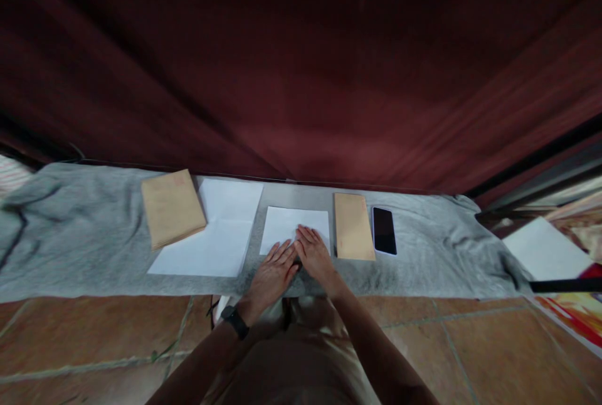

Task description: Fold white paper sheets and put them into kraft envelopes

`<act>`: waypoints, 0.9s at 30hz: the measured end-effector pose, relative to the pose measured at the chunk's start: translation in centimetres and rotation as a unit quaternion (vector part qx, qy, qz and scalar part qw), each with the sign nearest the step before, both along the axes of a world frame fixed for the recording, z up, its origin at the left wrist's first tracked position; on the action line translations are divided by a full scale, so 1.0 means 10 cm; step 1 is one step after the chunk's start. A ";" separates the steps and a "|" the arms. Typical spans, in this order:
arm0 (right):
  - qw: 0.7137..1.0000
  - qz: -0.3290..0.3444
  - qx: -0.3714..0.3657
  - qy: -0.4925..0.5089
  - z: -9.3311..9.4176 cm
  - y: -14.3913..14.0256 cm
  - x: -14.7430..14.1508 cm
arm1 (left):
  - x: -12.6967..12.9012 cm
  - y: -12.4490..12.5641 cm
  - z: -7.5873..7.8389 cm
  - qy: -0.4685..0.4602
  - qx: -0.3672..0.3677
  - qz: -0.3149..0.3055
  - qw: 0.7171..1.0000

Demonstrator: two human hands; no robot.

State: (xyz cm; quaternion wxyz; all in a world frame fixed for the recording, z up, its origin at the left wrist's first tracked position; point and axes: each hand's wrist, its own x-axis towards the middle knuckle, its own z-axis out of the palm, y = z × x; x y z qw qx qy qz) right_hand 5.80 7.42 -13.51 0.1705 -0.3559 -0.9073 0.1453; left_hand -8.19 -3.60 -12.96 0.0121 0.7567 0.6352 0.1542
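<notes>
A white sheet of paper, seemingly folded, lies flat on the grey cloth in front of me. My left hand rests palm down on its near edge, fingers stretched out. Beside it, my right hand presses flat on the paper's lower middle, fingers extended; the two hands touch. Just right of the sheet is a brown envelope. Larger white sheets lie to the left, and a stack of brown envelopes covers their upper left part.
A phone with a dark screen lies right of the single envelope. The narrow surface is covered by a grey cloth. A dark red curtain hangs behind it. Tiled floor shows below; a white panel is at far right.
</notes>
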 end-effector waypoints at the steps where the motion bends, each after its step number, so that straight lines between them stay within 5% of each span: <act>1: 1.000 -0.004 0.005 -0.005 -0.01 0.05 -0.03 | 0.00 -0.01 0.00 0.000 0.000 -0.001 1.000; 12: 0.998 -0.046 0.026 -0.041 -0.10 0.48 -0.29 | -0.02 -0.09 0.02 0.028 -0.014 -0.036 0.999; 27: 0.998 -0.043 0.039 -0.040 -0.04 -0.22 0.28 | -0.09 -0.13 0.05 -0.002 -0.008 -0.024 1.000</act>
